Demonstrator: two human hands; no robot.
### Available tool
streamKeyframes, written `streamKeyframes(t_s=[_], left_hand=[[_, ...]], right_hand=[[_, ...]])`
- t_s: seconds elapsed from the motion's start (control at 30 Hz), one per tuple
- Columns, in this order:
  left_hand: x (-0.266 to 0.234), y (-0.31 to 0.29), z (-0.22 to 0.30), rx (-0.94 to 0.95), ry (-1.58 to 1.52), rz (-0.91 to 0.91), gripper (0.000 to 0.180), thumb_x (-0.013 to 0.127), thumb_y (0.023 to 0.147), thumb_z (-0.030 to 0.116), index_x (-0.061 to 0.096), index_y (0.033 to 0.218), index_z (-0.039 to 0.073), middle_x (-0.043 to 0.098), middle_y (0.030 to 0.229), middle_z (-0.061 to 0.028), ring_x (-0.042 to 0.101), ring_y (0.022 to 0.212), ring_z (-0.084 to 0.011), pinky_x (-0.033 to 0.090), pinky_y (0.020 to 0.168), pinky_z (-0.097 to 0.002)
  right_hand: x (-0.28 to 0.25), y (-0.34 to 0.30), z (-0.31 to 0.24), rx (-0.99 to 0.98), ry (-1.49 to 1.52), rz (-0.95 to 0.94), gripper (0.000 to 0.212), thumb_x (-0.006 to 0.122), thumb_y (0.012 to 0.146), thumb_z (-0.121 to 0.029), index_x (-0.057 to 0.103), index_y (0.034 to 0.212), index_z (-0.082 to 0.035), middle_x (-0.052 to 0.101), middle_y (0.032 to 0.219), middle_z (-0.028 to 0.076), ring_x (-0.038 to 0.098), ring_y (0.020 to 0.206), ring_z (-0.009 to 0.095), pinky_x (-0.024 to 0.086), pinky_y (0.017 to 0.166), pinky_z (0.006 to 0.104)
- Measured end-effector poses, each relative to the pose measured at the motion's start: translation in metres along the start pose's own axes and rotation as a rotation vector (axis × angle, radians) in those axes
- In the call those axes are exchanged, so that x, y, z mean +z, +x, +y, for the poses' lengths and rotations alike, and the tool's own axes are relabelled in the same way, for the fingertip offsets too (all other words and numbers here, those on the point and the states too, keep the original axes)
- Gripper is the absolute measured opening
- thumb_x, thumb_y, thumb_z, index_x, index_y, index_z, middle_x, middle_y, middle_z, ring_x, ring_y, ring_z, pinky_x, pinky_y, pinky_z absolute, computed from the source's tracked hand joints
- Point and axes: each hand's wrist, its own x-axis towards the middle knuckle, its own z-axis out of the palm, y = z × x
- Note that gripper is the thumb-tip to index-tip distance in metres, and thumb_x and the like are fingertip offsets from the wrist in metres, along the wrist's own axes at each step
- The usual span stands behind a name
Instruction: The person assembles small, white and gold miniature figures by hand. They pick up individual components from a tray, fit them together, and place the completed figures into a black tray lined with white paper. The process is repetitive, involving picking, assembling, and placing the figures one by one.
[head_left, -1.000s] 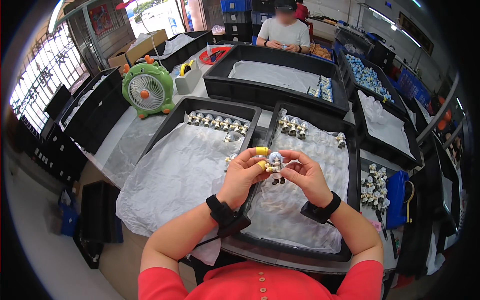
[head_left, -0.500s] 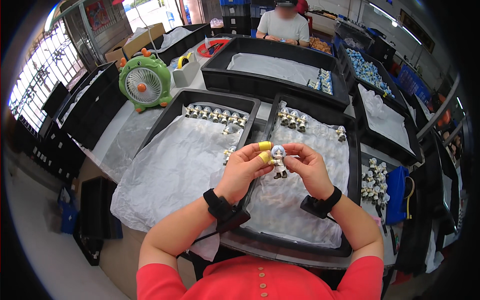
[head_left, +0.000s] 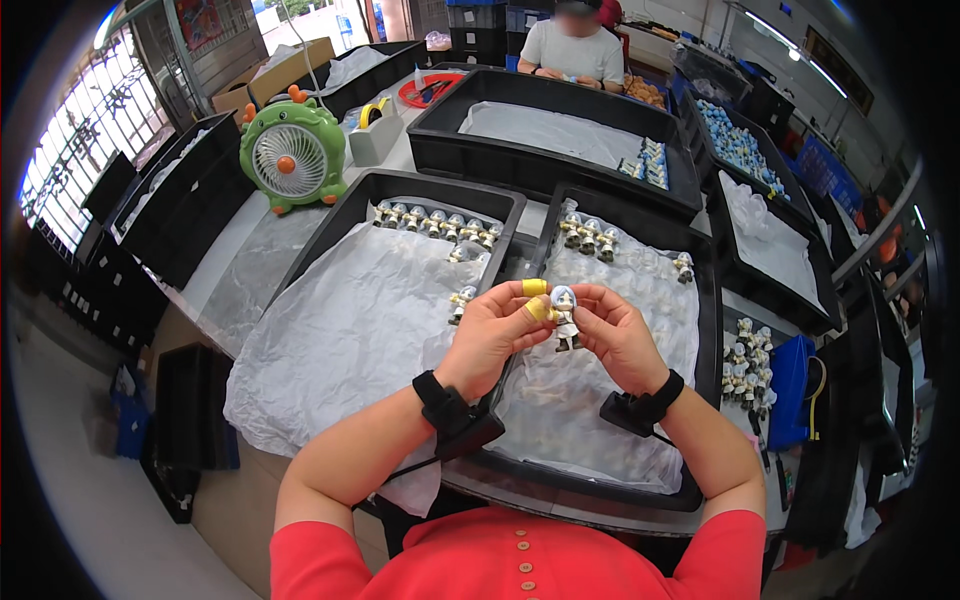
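Between both hands I hold a small toy figurine (head_left: 565,318) with pale blue-grey hair, a white outfit and dark boots. My left hand (head_left: 490,338) pinches its one side, with yellow tape around the thumb and a finger. On its other side, the thumb and fingers of my right hand (head_left: 622,335) grip it near the head. Both hands are over the right black tray (head_left: 707,400), lined with white tissue, where several like figurines (head_left: 590,236) lie at the far end. To the left, another lined tray (head_left: 340,205) has a row of such figurines (head_left: 437,222) along its far edge.
A green animal-shaped fan (head_left: 290,155) and a tape dispenser (head_left: 376,135) stand at the back left. A large black tray (head_left: 500,155) lies beyond. More figurines (head_left: 746,370) are heaped at right by a blue bin (head_left: 792,390). A person in white (head_left: 572,52) sits across.
The figurine has tilted slightly in my fingers and its head has turned a little. Both hands stay nearly in place; the view has shifted slightly.
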Motion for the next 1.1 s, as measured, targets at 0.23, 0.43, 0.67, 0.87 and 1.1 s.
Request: streamKeyframes(t_s=[0.23, 0.43, 0.67, 0.87, 1.1], left_hand=[[-0.002, 0.001, -0.005, 0.050, 0.058, 0.076, 0.024, 0.057, 0.090, 0.014, 0.054, 0.111, 0.003, 0.062, 0.098, -0.0042, 0.061, 0.090, -0.0127, 0.050, 0.083, -0.0268], [0.002, -0.001, -0.003, 0.032, 0.049, 0.050, 0.021, 0.059, 0.089, 0.012, 0.057, 0.107, 0.002, 0.061, 0.100, -0.0046, 0.060, 0.092, -0.0125, 0.050, 0.083, -0.0274], [0.006, -0.003, -0.005, 0.141, 0.117, -0.073, 0.036, 0.063, 0.084, 0.006, 0.052, 0.118, -0.002, 0.060, 0.107, -0.0085, 0.059, 0.098, -0.0147, 0.049, 0.085, -0.0276], [0.010, -0.005, -0.003, 0.141, 0.113, -0.128, 0.045, 0.061, 0.083, 0.000, 0.045, 0.125, -0.002, 0.056, 0.115, -0.0113, 0.056, 0.107, -0.0174, 0.048, 0.086, -0.0287], [0.010, -0.006, -0.001, 0.232, 0.121, -0.106, 0.051, 0.056, 0.085, 0.001, 0.036, 0.132, 0.002, 0.054, 0.119, -0.0117, 0.054, 0.109, -0.0187, 0.047, 0.089, -0.0309]], right_hand=[[-0.003, 0.001, 0.004, -0.127, -0.116, 0.001, 0.030, 0.060, 0.087, -0.010, 0.054, 0.115, -0.003, 0.059, 0.100, 0.001, 0.055, 0.089, 0.006, 0.046, 0.078, 0.0220], [0.007, -0.006, -0.004, -0.252, -0.174, 0.048, 0.029, 0.063, 0.084, -0.006, 0.054, 0.111, -0.001, 0.061, 0.093, 0.002, 0.057, 0.085, 0.007, 0.046, 0.076, 0.0206], [0.011, -0.010, 0.002, -0.480, -0.384, 0.021, 0.047, 0.071, 0.075, -0.001, 0.048, 0.116, -0.005, 0.053, 0.084, -0.001, 0.054, 0.079, 0.008, 0.046, 0.074, 0.0226], [0.014, -0.015, 0.005, -0.663, -0.671, 0.094, 0.058, 0.075, 0.071, -0.003, 0.046, 0.122, -0.007, 0.055, 0.083, 0.003, 0.056, 0.078, 0.012, 0.048, 0.074, 0.0260], [0.018, -0.016, -0.011, -0.783, -0.869, 0.147, 0.064, 0.079, 0.064, -0.008, 0.050, 0.121, -0.007, 0.053, 0.104, 0.008, 0.054, 0.090, 0.019, 0.046, 0.077, 0.0303]])
